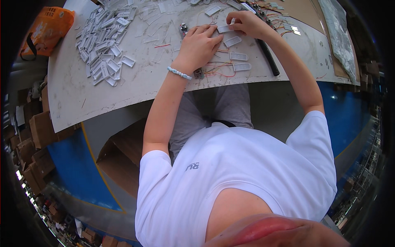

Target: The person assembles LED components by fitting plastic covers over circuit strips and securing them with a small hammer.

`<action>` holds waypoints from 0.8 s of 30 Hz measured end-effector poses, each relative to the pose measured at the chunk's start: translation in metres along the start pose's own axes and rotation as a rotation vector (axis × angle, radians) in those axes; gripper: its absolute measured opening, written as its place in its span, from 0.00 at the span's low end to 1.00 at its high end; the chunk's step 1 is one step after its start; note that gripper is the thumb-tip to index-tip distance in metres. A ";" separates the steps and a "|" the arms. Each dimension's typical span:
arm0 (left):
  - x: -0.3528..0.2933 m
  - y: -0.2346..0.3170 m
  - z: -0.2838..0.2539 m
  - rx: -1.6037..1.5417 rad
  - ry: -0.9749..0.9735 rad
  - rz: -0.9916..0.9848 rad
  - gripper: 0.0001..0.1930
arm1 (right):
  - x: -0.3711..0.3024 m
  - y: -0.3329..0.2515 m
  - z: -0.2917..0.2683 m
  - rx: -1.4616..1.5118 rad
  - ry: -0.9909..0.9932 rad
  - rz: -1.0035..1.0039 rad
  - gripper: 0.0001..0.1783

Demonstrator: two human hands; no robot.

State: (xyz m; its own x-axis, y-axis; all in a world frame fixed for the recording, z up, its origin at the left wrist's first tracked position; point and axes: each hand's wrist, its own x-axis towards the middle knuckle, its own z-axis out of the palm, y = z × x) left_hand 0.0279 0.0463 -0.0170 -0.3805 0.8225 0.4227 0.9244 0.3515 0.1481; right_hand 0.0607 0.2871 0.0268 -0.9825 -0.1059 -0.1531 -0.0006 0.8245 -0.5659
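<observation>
My right hand [247, 24] is closed on a small white plastic casing [225, 29], its fingertips pinching the right end. Beside it, my left hand [200, 44] rests low over the table with its fingers stretched out and apart, the tips close to the casing's left end. Below my right hand, a few more white casings [233, 41] lie in a column, with thin red and yellow wires [220, 64] running left from them. A small metal-and-circuit part [199, 73] sits under my left wrist, and a similar dark part [183, 29] lies by the left fingers.
A big heap of white casings [105, 45] covers the table's left side. A black bar [267, 57] lies right of the column. Wired small boards [288, 29] are at the far right, near a clear plastic bag [339, 37]. An orange bag [49, 29] stands far left.
</observation>
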 end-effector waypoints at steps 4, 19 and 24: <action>0.000 0.001 -0.001 -0.008 0.003 0.003 0.14 | -0.007 0.007 0.007 0.143 0.077 0.059 0.11; 0.000 0.001 -0.002 -0.014 0.000 0.001 0.15 | -0.007 0.015 0.012 -0.114 0.192 -0.445 0.11; -0.001 0.000 -0.001 -0.014 0.001 -0.003 0.15 | -0.006 0.012 0.012 -0.106 0.143 -0.350 0.11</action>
State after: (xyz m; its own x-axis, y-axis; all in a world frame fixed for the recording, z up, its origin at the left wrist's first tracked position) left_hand 0.0282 0.0447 -0.0162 -0.3831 0.8213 0.4228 0.9236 0.3474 0.1622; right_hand 0.0692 0.2904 0.0111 -0.9354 -0.3189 0.1531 -0.3526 0.8057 -0.4760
